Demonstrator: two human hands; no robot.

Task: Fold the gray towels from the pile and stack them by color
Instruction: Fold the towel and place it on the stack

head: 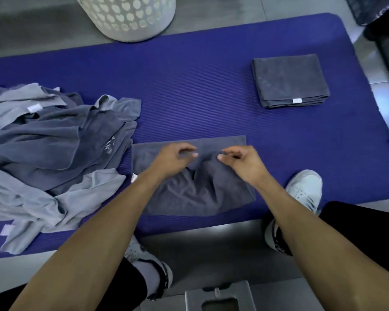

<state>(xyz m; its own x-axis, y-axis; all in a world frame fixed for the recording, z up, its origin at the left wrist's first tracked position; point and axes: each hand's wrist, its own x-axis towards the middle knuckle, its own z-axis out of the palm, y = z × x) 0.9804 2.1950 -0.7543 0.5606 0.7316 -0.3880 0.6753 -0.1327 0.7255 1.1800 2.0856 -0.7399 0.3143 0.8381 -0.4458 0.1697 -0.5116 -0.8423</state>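
Dark gray towel [189, 187] rumpled on blue mat [189, 86] — left hand [173, 158], right hand [240, 162] loosely curled above, gripping nothing.

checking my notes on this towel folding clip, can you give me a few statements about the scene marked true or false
1. A folded dark gray towel lies on the blue mat, far right. True.
2. The white laundry basket stands on the mat's right edge. False: it stands beyond the far edge, toward the left.
3. Both the left hand and the right hand are over the dark towel being folded. True.
4. The unfolded pile holds only dark towels. False: light gray ones are mixed in.
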